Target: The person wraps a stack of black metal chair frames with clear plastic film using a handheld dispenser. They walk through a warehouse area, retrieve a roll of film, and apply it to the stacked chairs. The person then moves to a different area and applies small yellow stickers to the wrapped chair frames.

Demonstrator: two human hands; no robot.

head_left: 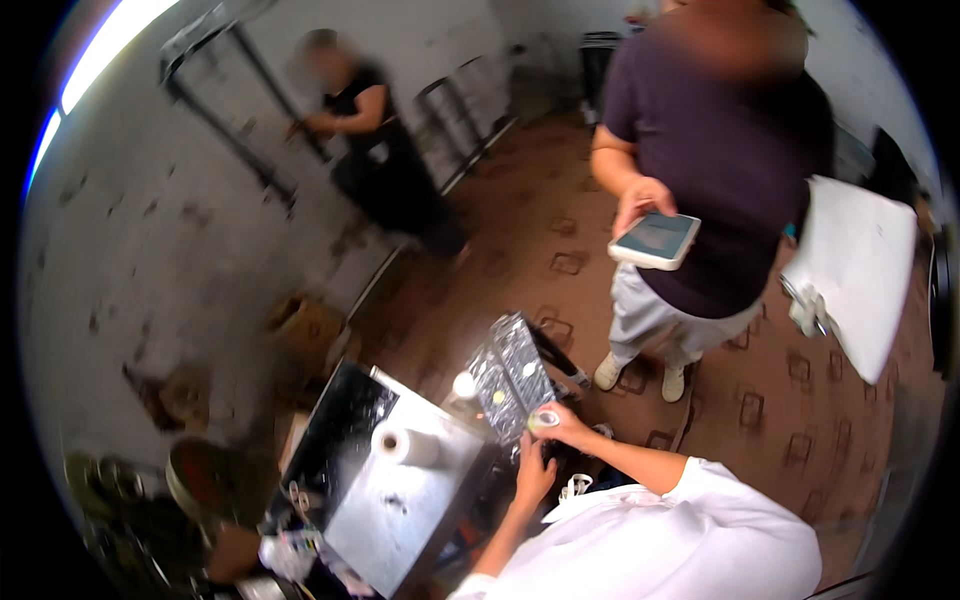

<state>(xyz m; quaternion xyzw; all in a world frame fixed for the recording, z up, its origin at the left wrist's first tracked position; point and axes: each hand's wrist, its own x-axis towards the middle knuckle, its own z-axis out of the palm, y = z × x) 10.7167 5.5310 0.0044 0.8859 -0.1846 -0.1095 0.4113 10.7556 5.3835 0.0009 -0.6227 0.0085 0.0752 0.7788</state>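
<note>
My right hand [572,424] is closed around a roll of tape [543,419], which it holds at the near edge of a package covered in shiny silver wrap [513,372]. Just below the roll, my left hand [535,472] has its thumb and fingers apart, with its fingertips close to the package's near corner. I cannot tell whether they touch it. The silver package sits at the far right end of a work table, and pale round spots show on its wrap.
A white roll of film [408,444] lies on the metal tabletop [390,520]; scissors [300,497] rest to its left. Across from me stands a person in a dark shirt [715,150] with a phone [657,241]. Another person [375,140] is by a black metal frame [235,105]. A white board [850,265] stands right.
</note>
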